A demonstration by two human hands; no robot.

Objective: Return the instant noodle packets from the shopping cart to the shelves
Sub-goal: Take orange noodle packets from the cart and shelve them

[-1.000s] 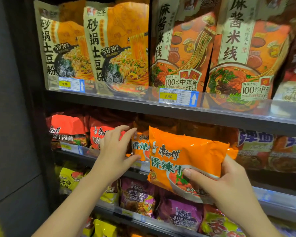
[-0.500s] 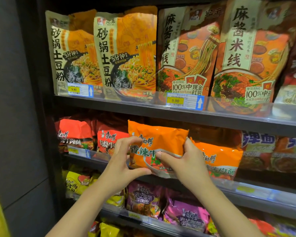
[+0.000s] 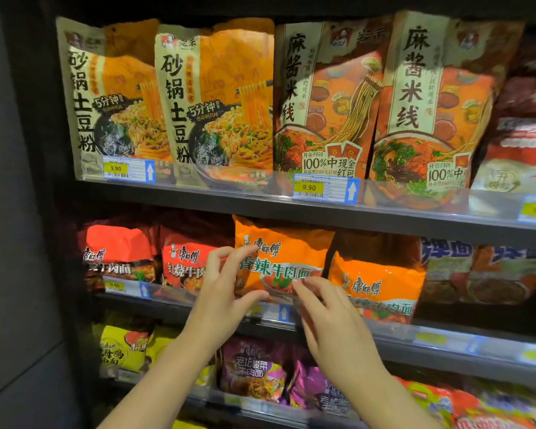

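On the middle shelf (image 3: 322,323), an orange packet (image 3: 279,258) stands upright between red packets (image 3: 183,261) and another orange one. Left hand (image 3: 220,295) and right hand (image 3: 331,323) hover at its lower front, fingers loose, gripping nothing. This packet looks shelved; the cart is out of view, so what remains is unknown.

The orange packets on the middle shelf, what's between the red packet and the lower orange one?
The taller orange packet stands between them, seen in the head view.

price tags (image 3: 325,189), dark side panel (image 3: 16,243)
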